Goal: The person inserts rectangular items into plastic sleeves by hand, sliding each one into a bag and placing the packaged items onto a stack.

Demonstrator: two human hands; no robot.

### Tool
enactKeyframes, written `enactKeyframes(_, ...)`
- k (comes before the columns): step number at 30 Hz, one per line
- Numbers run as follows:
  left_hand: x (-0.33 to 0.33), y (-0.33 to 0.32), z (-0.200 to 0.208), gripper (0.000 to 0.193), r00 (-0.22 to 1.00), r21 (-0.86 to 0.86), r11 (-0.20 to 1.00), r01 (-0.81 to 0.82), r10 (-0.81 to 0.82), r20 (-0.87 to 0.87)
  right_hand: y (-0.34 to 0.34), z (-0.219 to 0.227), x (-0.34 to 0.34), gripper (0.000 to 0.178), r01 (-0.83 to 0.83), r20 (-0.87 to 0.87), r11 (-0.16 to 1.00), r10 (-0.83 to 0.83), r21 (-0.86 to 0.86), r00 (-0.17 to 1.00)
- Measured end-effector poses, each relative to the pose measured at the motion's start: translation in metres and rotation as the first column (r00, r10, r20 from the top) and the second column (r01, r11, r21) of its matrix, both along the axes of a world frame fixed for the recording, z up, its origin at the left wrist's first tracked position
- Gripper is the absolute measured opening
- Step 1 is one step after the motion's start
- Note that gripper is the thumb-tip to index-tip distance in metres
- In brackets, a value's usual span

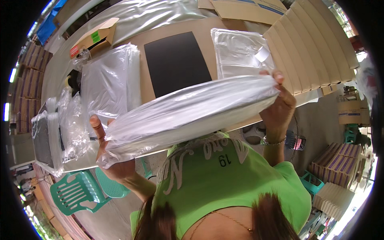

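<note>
A long bundle of thin, clear plastic film (192,110) is stretched across in front of me, above the table's near edge. It could be a plastic bag or wrapping round something; I cannot tell what, if anything, is inside. My left hand (120,166) grips its left end, with the thumb up and the fingers partly hidden beneath. Around the right end my right hand (282,106) is closed, its fingertips showing at the upper corner. Beyond the bundle, a flat black rectangular sheet (176,62) lies on the brown table surface (145,90).
Left of the black sheet are a stack of clear plastic bags (108,82), an open cardboard box (96,38) and plastic-wrapped pieces (74,128). On the right lie more clear bags (232,44) beside a row of tan cardboard pieces (310,48). A green plastic chair (76,190) stands below left.
</note>
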State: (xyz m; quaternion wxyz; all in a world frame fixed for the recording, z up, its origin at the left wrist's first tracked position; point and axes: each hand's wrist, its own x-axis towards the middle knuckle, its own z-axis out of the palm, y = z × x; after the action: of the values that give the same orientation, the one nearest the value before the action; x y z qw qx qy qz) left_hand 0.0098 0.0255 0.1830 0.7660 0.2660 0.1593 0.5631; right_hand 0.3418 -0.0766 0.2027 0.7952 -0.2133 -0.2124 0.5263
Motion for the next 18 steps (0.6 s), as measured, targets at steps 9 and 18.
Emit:
enactKeyframes(9, 0.001, 0.021, -0.038, 0.061, 0.958, -0.001, 0.961, 0.278, -0.277, 0.072, -0.002, -0.064, 0.027, 0.023, -0.166, -0.104, 0.970, 0.149, -0.179, 0.983)
enactKeyframes(18, 0.013, 0.035, -0.029, 0.057, 0.930, -0.111, 0.931, 0.347, -0.357, -0.089, 0.004, -0.046, 0.014, 0.048, -0.302, -0.026, 0.934, 0.303, -0.193, 0.953)
